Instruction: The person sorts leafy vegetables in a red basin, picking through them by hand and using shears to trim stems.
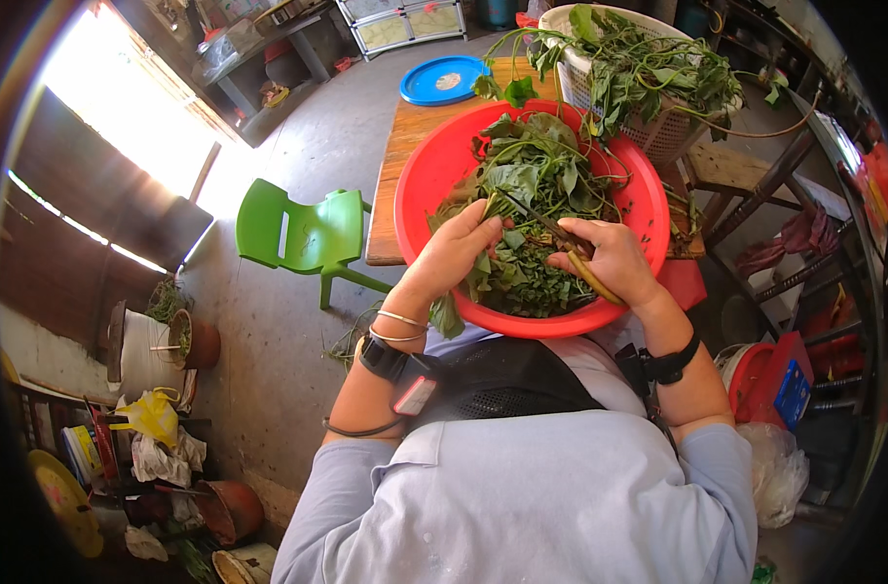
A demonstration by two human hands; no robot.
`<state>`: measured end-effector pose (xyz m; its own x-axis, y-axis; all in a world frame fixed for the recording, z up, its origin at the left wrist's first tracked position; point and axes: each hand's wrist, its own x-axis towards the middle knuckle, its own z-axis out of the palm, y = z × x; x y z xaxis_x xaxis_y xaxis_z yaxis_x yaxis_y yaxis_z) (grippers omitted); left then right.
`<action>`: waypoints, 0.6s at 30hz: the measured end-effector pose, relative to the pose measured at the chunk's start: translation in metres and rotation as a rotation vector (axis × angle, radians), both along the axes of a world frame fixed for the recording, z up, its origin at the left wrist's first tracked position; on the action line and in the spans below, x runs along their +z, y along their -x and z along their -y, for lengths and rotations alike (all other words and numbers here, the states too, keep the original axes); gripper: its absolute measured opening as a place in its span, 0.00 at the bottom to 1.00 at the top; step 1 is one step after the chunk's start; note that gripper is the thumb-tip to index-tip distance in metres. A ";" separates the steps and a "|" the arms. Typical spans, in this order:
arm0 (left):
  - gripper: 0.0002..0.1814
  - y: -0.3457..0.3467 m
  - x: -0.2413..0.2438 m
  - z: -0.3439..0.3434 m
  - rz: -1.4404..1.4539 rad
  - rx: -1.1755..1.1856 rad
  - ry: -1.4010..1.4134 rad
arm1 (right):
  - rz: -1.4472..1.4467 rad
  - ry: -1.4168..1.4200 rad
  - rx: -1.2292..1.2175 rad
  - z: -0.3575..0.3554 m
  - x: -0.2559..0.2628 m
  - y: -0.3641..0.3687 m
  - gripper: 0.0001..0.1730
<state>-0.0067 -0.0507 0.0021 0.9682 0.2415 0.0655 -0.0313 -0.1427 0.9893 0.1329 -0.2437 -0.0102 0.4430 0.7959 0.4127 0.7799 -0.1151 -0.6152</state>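
Observation:
My left hand pinches a small bunch of green stems over a red plastic basin. In my right hand is a dark-bladed cutting tool, apparently scissors, with a yellowish handle. Its blade tip points at the stems, close to my left fingertips; whether it touches them I cannot tell. Under both hands the basin holds long leafy vines at the far side and a heap of finely cut greens at the near side. One large leaf hangs over the near rim, below my left wrist.
The basin rests partly on a wooden table. Behind it are a blue lid and a white perforated basket overflowing with leafy vines. A green plastic chair stands at the left. Dark wooden chair frames crowd the right side.

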 end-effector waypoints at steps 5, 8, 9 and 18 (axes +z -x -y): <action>0.12 0.001 0.001 -0.004 -0.013 -0.016 0.002 | 0.040 0.001 -0.040 -0.001 0.000 0.003 0.25; 0.12 0.002 0.002 -0.002 -0.002 -0.009 0.011 | 0.038 0.051 -0.027 0.001 0.001 0.000 0.27; 0.11 0.002 0.002 0.000 0.008 0.003 0.026 | 0.048 0.061 -0.011 0.003 0.001 -0.004 0.29; 0.10 0.000 -0.001 -0.004 0.023 0.077 0.166 | 0.029 0.080 0.067 0.006 0.009 -0.005 0.34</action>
